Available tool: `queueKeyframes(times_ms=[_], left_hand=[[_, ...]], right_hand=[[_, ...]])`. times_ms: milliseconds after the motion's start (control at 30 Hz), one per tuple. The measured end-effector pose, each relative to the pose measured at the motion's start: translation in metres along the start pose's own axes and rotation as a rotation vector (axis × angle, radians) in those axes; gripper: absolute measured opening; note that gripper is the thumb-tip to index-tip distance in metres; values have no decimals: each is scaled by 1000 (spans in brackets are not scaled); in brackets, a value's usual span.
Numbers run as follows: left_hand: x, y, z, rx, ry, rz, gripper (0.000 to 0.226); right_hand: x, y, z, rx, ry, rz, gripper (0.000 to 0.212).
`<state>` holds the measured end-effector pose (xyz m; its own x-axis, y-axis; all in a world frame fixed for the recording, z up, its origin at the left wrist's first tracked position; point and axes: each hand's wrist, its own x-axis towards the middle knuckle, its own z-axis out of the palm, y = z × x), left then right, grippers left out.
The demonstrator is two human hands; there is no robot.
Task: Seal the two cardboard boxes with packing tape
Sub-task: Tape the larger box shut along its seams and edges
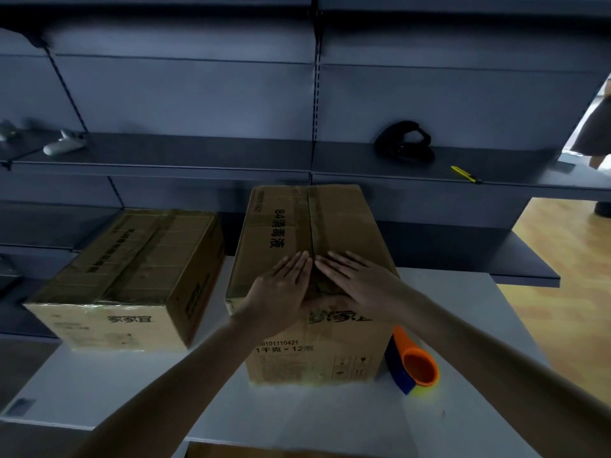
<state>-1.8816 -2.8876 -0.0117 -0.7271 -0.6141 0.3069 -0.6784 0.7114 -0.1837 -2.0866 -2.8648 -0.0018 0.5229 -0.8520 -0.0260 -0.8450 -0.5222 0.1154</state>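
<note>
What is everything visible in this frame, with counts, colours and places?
low box: 1, brown cardboard, table's left
tall box: 1, brown cardboard, table's centre
tape dispenser: 1, orange and blue, on table right of tall box
table: 1, white, foreground
utility knife: 1, yellow, shelf at right
black object: 1, shelf behind tall box, kind unclear
pale object: 1, whitish, shelf at left, blurred
shelving: 1 unit, dark grey, behind table
floor: wood, right
left hand: 1, bare, flat on tall box's top
right hand: 1, bare, flat beside it

Dim bluish shelving [198, 94], daylight from right — soft blur, wide-angle bending at edges
</note>
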Motion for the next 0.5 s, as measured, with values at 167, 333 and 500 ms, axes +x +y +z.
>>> queueKeyframes(times_ms=[167, 333, 500], left_hand=[[-21, -29, -4, -57, -48, -154, 89], [-18, -38, 2, 29, -9, -178, 102], [-23, -56, 3, 121, -149, -46, 100]], right_hand=[[-23, 19, -5, -15, -24, -3, 78], [-20, 20, -1, 10, -43, 35, 86], [-20, 22, -2, 58, -59, 45, 90]])
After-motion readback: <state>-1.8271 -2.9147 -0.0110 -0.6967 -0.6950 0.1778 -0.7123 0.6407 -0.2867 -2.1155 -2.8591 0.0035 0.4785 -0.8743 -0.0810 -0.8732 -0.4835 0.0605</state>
